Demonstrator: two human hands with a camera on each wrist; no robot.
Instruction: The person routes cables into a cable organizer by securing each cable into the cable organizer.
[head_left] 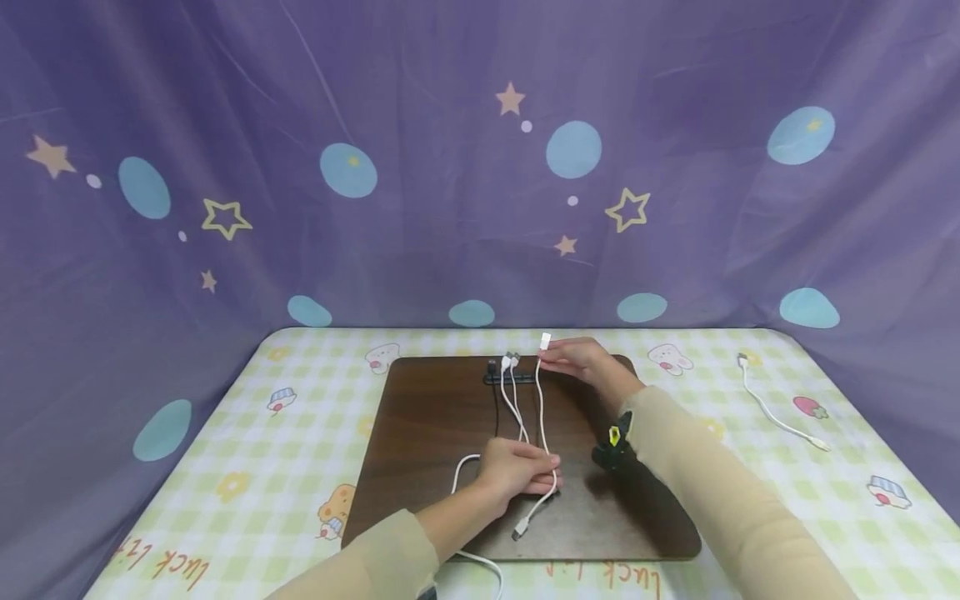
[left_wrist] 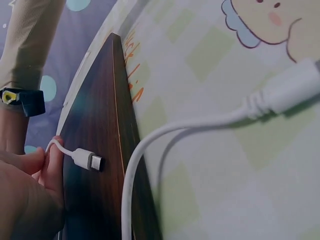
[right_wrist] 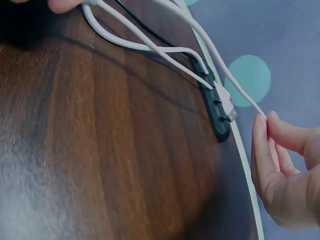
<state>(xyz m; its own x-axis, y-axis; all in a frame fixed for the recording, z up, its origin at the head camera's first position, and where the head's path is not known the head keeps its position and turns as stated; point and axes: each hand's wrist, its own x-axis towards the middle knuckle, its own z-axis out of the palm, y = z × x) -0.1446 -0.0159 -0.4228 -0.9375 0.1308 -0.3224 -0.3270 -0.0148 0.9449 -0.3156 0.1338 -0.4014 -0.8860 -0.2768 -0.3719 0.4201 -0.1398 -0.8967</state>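
Observation:
A white USB cable (head_left: 542, 408) is stretched between both hands above the brown board. My right hand (head_left: 577, 358) pinches it just below its far plug (head_left: 545, 341), beyond the board's back edge. Closer in, my left hand (head_left: 517, 468) pinches the same cable, and its metal-tipped USB plug (left_wrist: 87, 159) hangs free past the fingers. A black cable clip strip (right_wrist: 212, 102) lies along the board's far edge, left of the right hand. Two other white cables (head_left: 517, 408) and a black cable (head_left: 496, 408) sit in its slots; their near ends run behind the left hand.
The brown board (head_left: 420, 417) lies on a checked tablecloth (head_left: 247, 450). A short white cable (head_left: 772, 415) lies at the right. Another white cable (head_left: 480, 558) loops over the board's front edge by the left forearm. A purple curtain (head_left: 450, 250) hangs behind.

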